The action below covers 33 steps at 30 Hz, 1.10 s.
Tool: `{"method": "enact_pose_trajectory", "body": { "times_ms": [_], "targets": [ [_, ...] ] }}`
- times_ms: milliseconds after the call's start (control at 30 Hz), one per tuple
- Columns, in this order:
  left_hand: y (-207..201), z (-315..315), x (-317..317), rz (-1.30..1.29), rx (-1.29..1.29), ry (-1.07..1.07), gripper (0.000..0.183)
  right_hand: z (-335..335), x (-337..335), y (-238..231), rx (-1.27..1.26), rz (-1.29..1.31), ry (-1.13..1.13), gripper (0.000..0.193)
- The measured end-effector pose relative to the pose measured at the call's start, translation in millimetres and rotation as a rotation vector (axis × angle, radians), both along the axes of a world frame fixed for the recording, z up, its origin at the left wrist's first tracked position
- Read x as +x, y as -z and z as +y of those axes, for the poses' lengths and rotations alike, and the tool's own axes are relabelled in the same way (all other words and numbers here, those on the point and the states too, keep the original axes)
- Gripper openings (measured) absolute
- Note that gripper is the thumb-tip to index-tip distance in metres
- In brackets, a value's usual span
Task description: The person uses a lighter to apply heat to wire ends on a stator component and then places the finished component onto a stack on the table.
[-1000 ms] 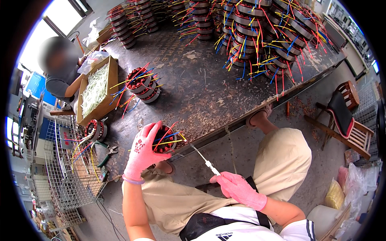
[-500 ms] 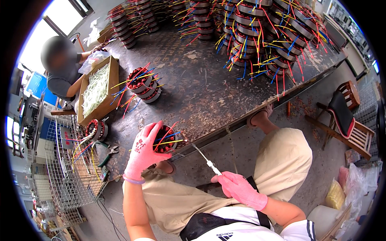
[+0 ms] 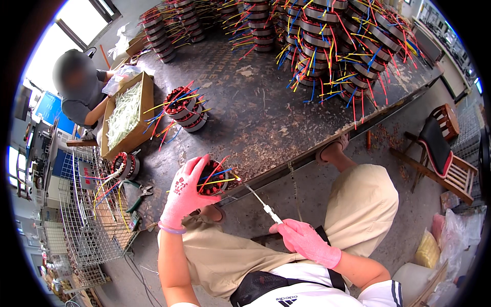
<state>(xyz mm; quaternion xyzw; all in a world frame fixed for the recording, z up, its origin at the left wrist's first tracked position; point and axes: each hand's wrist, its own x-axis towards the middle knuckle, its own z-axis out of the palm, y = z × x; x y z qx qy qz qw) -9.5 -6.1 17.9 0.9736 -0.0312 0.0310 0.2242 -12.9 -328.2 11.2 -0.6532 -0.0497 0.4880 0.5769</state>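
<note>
As left hand (image 3: 184, 192) holds stator (image 3: 210, 176), tool (image 3: 271, 212) nearby

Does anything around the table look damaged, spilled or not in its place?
Yes: the tabletop is scuffed, its dark surface worn pale in patches. Reddish scraps lie scattered on the floor beyond the table's edge, as if spilled.

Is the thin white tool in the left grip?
No, the right grip holds the thin white tool, while the left grip is on the wound ring with coloured leads.
</note>
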Motion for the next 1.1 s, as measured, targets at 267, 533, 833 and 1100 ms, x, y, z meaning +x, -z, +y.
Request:
{"method": "enact_pose_trajectory", "body": {
  "times_ms": [267,533,833,1100],
  "targets": [
    [0.0,-0.4,-1.1,-0.007,0.011,-0.003,0.100,0.5,-0.6,3.4,0.029,-0.037,0.016,0.031],
    [4.3,2.1,-1.4,-0.014,0.021,0.001,0.100,0.7,-2.2,5.3,0.046,0.038,0.036,0.030],
    [1.8,0.3,-0.9,-0.009,0.019,0.003,0.099,0.6,-1.7,4.3,0.024,0.025,0.023,0.031],
    [1.2,0.0,-0.8,-0.014,0.019,0.005,0.098,1.4,-1.4,2.5,0.034,0.065,0.045,0.030]
  ]
}}
